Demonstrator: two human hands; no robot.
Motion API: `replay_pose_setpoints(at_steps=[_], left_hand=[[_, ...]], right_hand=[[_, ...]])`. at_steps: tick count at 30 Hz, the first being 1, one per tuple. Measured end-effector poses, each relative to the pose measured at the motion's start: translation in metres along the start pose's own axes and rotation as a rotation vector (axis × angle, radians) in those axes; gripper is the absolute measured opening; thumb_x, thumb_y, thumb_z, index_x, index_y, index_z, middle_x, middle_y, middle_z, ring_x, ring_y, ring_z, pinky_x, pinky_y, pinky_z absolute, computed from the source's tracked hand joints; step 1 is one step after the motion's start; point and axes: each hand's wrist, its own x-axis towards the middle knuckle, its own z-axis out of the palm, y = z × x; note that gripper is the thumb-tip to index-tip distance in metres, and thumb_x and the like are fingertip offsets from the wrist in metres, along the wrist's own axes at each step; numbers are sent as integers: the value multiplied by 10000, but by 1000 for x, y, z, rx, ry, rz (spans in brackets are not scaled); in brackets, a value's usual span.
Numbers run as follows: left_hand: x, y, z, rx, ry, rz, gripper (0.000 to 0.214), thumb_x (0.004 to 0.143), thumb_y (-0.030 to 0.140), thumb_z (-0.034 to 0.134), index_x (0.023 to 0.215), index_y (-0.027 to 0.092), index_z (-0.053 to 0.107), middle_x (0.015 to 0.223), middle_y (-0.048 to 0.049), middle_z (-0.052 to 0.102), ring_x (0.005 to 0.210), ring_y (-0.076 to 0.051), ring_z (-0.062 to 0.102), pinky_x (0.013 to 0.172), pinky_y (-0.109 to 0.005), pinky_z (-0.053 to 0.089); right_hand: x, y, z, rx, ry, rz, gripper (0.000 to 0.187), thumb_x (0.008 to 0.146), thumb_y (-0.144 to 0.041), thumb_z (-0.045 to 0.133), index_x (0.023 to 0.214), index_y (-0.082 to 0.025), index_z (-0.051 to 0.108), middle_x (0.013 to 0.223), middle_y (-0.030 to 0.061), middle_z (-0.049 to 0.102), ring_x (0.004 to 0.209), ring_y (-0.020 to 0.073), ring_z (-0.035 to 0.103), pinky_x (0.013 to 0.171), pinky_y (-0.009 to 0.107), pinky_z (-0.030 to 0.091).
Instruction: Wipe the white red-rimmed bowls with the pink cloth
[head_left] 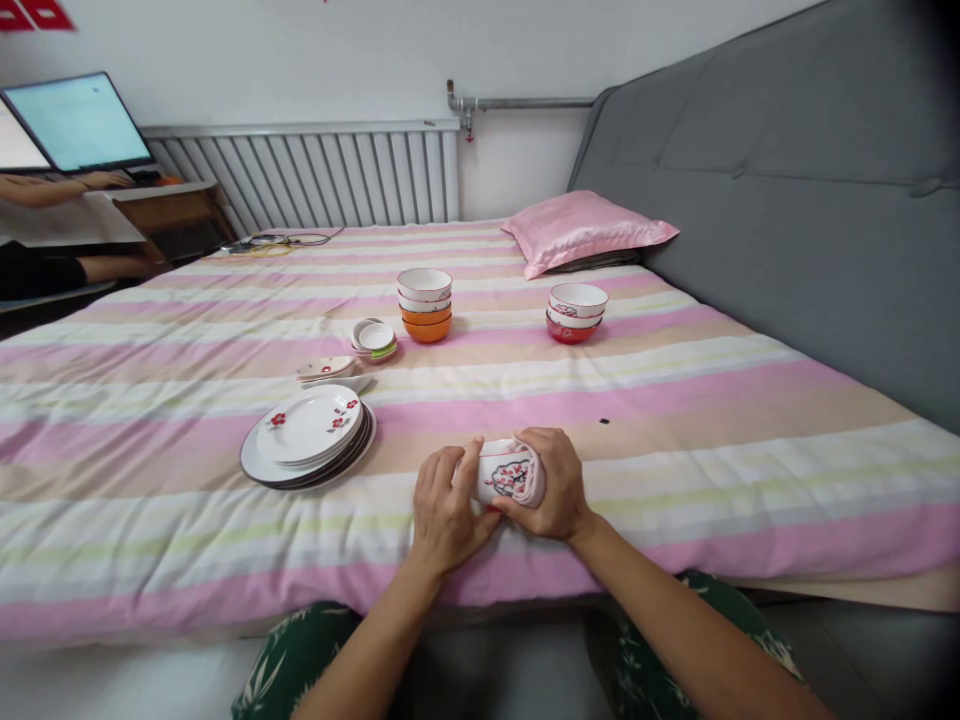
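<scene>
Just above the near edge of the bed, both hands grip a white bowl (501,472) with a branch of red blossoms painted on its side. The bowl is tipped over sideways. My left hand (445,508) is closed on its left end. Wrapped round the right end is my right hand (559,485), which presses a pale pink cloth (535,482) against the bowl. The inside of the bowl is hidden. Left of the hands lies a stack of white plates (307,425) with red flowers.
Farther back stand a stack of white and orange bowls (425,305) and a stack of white and red bowls (576,312). Small dishes (373,338) lie near the plates. A pink pillow (585,228) rests by the grey headboard (780,190). Another person's arm (52,190) shows at a desk.
</scene>
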Motion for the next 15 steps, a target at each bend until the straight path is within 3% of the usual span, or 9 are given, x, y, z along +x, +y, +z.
replay_pose_setpoints(at_steps=[8, 15], left_hand=[[-4, -8, 12, -127, -47, -176, 1005, 664, 358, 692, 1447, 95, 118, 1246, -203, 515, 1122, -337, 521, 943, -494, 430], [-5, -14, 18, -229, -171, -353, 805, 578, 307, 737, 1278, 142, 375, 1221, -168, 566, 1125, -331, 566, 925, -479, 480]], right_hand=[[5, 1, 1, 24, -2, 77, 668, 660, -505, 692, 1195, -179, 460, 1042, 128, 585, 932, 294, 557, 797, 481, 482], [6, 2, -1, 43, -3, 96, 635, 677, -494, 677, 1188, -182, 464, 1041, 125, 578, 924, 289, 554, 788, 477, 487]])
